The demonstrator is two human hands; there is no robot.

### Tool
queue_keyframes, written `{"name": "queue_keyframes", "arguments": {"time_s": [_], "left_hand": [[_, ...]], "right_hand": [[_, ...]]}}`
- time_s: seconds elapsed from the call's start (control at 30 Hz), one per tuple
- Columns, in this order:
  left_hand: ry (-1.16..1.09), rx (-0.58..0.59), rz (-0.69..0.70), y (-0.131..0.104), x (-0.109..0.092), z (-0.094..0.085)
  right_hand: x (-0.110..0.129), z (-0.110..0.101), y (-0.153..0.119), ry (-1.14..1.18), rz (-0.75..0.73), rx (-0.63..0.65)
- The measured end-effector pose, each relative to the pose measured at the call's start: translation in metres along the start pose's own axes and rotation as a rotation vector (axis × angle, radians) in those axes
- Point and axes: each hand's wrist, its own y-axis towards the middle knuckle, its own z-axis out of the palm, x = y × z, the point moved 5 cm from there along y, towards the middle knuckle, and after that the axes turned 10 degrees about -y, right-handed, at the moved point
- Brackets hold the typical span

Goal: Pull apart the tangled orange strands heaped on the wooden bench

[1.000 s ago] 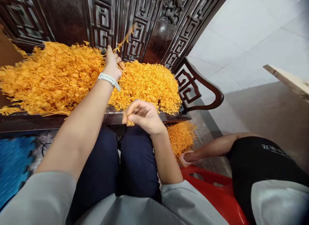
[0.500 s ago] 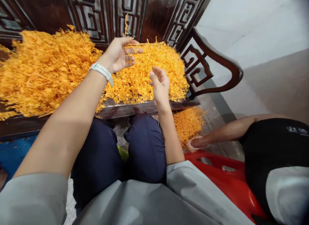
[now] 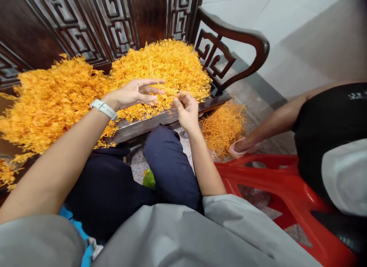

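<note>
L hand (image 3: 129, 95) and R hand (image 3: 187, 111) are now closer than bef.; L is loosely open, fingers extended twd. R, which pinches orange strand (image 3: 171, 90) btwn them, above table (image 3: 140, 126).

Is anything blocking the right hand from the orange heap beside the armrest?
Nothing solid that I can see. The heap lies just beyond the fingertips of the right hand; only a thin orange sprig crosses there, towards the left hand.

Thin orange sprig (image 3: 151, 65), blurred, held up; fluffy orange heap (image 3: 172, 62), looser heap (image 3: 54, 102) adjoining, both on bench (image 3: 140, 127).
</note>
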Motion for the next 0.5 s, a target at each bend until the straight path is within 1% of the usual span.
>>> {"name": "queue_keyframes", "arguments": {"time_s": [0.07,0.1,0.13,0.2,0.27,0.3,0.33,0.37,0.4,0.43,0.47,0.5], "left_hand": [[0.076,-0.018,-0.019,-0.010,-0.001,0.005],[0.112,-0.029,-0.029,-0.015,-0.002,0.006],[0.144,-0.032,-0.049,-0.019,-0.004,0.007],[0.207,-0.024,-0.116,-0.028,-0.007,0.007],[0.290,-0.021,-0.201,-0.036,-0.009,0.001],[0.334,-0.030,-0.242,-0.039,-0.009,-0.004],[0.375,-0.043,-0.280,-0.041,-0.008,-0.011],[0.410,-0.062,-0.315,-0.043,-0.005,-0.018],[0.432,-0.081,-0.351,-0.044,-0.002,-0.027],[0.441,-0.102,-0.387,-0.045,0.003,-0.035],[0.446,-0.124,-0.420,-0.045,0.008,-0.044],[0.458,-0.149,-0.449,-0.044,0.014,-0.052]], "right_hand": [[0.005,-0.025,-0.015,-0.025,0.012,-0.099],[0.008,-0.037,-0.021,-0.045,0.020,-0.121],[0.013,-0.049,-0.025,-0.064,0.027,-0.121],[0.022,-0.075,-0.030,-0.088,0.032,-0.082],[0.030,-0.105,-0.030,-0.075,0.028,-0.054],[0.030,-0.123,-0.029,-0.052,0.033,-0.067],[0.026,-0.141,-0.028,-0.014,0.049,-0.106],[0.019,-0.160,-0.027,0.041,0.090,-0.168],[0.006,-0.178,-0.030,0.109,0.170,-0.249],[-0.013,-0.192,-0.036,0.181,0.302,-0.344],[-0.034,-0.202,-0.048,0.243,0.465,-0.438],[-0.056,-0.206,-0.065,0.287,0.631,-0.519]]}}
